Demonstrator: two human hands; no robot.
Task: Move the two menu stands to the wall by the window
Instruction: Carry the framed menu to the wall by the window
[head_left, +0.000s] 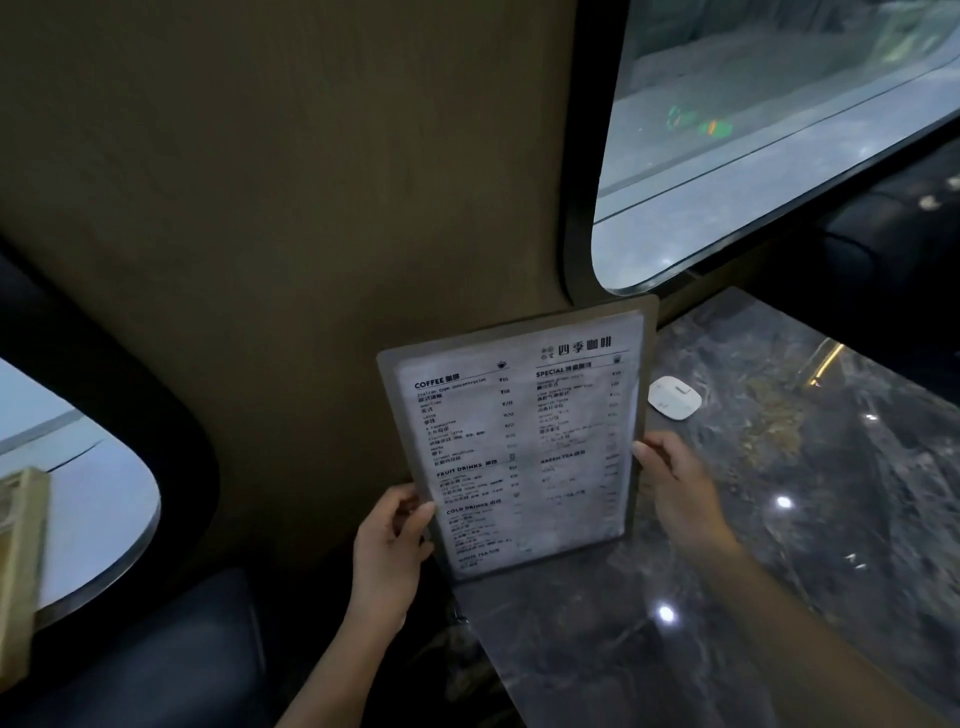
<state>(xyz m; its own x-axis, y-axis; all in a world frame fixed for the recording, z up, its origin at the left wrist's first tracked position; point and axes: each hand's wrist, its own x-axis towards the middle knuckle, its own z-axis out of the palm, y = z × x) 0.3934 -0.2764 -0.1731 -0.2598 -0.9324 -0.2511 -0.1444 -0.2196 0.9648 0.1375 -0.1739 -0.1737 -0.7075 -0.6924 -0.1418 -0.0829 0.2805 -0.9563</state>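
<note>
A flat menu stand (519, 441) with a printed coffee list stands upright at the left end of the dark marble table (753, 519), close to the brown wall (311, 208) beside the window (779, 130). My left hand (392, 545) grips its lower left edge. My right hand (675, 488) holds its right edge, thumb on the front. Only this one menu stand is in view.
A small white device (672, 397) lies on the table just right of the menu, near the window sill. A dark padded seat (156, 665) lies below left. A second window (67, 478) and a pale wooden frame (21, 571) show at far left.
</note>
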